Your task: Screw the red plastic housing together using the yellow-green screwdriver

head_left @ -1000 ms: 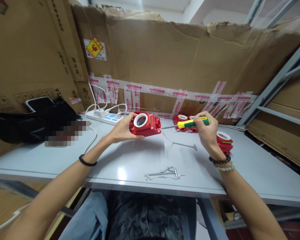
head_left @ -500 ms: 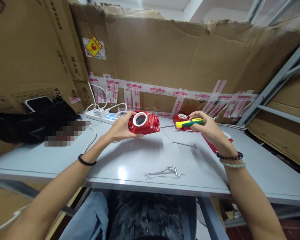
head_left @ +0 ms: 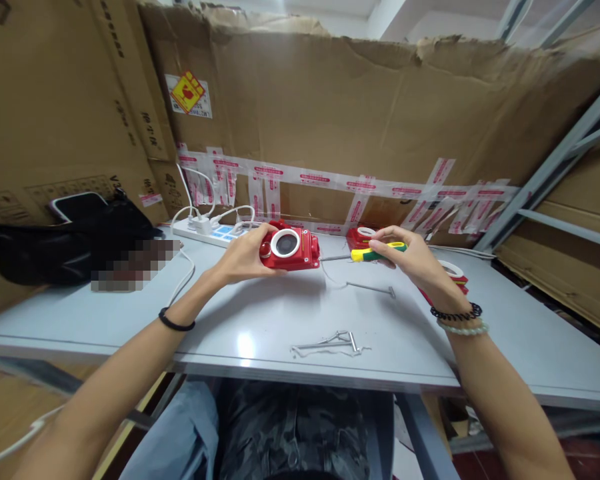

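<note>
Since half a second ago, the red housing (head_left: pixel 305 248) has turned a little so that its ringed face looks more squarely up at me, and the fingers of my right grip (head_left: pixel 416 261) have drawn down over the screwdriver (head_left: pixel 363 255); both forearms sit much where they were. Taking it by size, I see the cardboard wall (head_left: pixel 330 107) filling the upper part of the frame and the pale table (head_left: pixel 270 313) below it, with the power strip (head_left: pixel 193 233) left of centre. Centre frame, the housing seems held above the table, my left grip (head_left: pixel 243 259) wrapped firmly around its left end. Its long axis runs roughly left to right, away from that palm, leaving its right end bare. What matters is there: the screwdriver comes in from the right, nearly in line with that axis and tilting slightly up toward its handle, its tip at the housing's right end. I can't tell whether it is seated or merely touching. So the left grip is the nearer one, in direct contact; my right grip stays apart from the housing, its fingers pinched lightly about the handle instead of fisted, the shaft bridging the gap. Below the screwdriver lies a thin T-shaped rod (head_left: pixel 371 287).
</note>
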The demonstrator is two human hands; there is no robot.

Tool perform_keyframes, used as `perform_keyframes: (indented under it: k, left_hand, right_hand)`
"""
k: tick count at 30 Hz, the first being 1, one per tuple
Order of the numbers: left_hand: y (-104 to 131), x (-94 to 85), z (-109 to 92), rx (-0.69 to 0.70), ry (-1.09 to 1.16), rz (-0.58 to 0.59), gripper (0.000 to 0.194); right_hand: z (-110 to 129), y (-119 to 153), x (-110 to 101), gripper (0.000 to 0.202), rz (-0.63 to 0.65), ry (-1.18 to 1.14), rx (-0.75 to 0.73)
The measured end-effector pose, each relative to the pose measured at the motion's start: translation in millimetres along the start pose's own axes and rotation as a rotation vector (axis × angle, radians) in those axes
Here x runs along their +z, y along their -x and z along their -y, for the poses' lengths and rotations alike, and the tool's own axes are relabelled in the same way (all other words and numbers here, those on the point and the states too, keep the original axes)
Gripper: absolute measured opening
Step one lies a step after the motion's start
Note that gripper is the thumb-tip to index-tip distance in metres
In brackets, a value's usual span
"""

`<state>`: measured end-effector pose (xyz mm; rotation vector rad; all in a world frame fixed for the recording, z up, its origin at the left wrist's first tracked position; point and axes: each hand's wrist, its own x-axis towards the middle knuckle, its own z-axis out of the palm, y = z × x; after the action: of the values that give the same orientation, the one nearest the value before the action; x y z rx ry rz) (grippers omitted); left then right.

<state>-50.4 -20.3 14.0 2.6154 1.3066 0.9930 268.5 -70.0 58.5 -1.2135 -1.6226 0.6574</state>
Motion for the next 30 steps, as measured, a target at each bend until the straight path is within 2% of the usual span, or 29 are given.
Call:
perform_keyframes:
  k: [8, 10, 13, 15, 17, 21, 23, 25, 30]
  left_hand:
    - [0, -1.4, -2, 0.005, -0.036, 0.01, 0.07]
    - [0, -1.3, -2, 0.007, -0.046, 0.012, 0.07]
    - [0, -1.1, -3, 0.013, -0.012, 0.001, 0.07]
    - [0, -0.7, -7, 0.017, 0.021, -0.02, 0.071]
    - [0, 0.3, -12, 0.018, 0.039, -0.044, 0.071]
    - [1, 4.1, -23, 0.038, 0.05, -0.087, 0.068]
    - [1, 6.5, -27, 0.058, 0.048, -0.106, 0.067]
    - [2, 8.4, -30, 0.072, 0.031, -0.122, 0.067]
    - [3, 11.0, -35, 0.085, -0.054, -0.147, 0.066]
  right_hand:
    - [-12, -6, -5, 0.023, -0.021, -0.266, -0.105]
    - [-13, -9, -3, 0.021, -0.122, -0.309, -0.128]
    - [-11, -11, 5, 0.021, -0.377, -0.357, -0.167]
    - [-7, -10, 12, 0.023, -0.433, -0.374, -0.173]
    - [-2, -5, 18, 0.022, -0.338, -0.347, -0.142]
    - [2, 5, 30, 0.032, 0.088, -0.119, 0.06]
    - [2, 8, 34, 0.035, 0.239, -0.016, 0.105]
    - [2, 10, 38, 0.034, 0.287, 0.047, 0.081]
    - [1, 10, 45, 0.026, 0.238, 0.17, -0.014]
